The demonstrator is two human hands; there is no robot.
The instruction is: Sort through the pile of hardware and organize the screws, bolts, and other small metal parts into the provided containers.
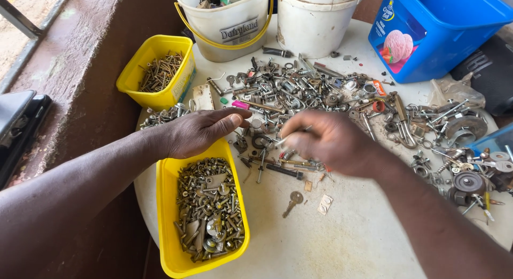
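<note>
Both forearms reach in from the bottom edge toward a round white table (342,241). On the right hand (326,143) the fingers are curled close and pinched together on a thin pale screw (291,136), whose tip pokes out to the left of the fingertips; the hand is blurred, so the grip cannot be told more exactly. It hovers just above the near edge of a wide heap of mixed metal hardware (320,95), with loose bolts and washers lying right beneath the knuckles. The left hand (200,130) lies palm down with fingers close together and the thumb stretched out toward the right hand, holding nothing that can be seen; it rests over the far rim of a yellow tub (166,225) filled with brassy bolts and nuts, which sits at the table's near left edge. Between the two hands, bolts and a dark ring lie on the tabletop. Nearer the camera, a small key (293,200) and a little pale packet (324,204) lie apart from the heap on bare table. Farther left stands a second yellow tub (140,76) holding long screws. Beyond the heap stand two white buckets (267,28), and to the far right a blue plastic tub (454,38).
</note>
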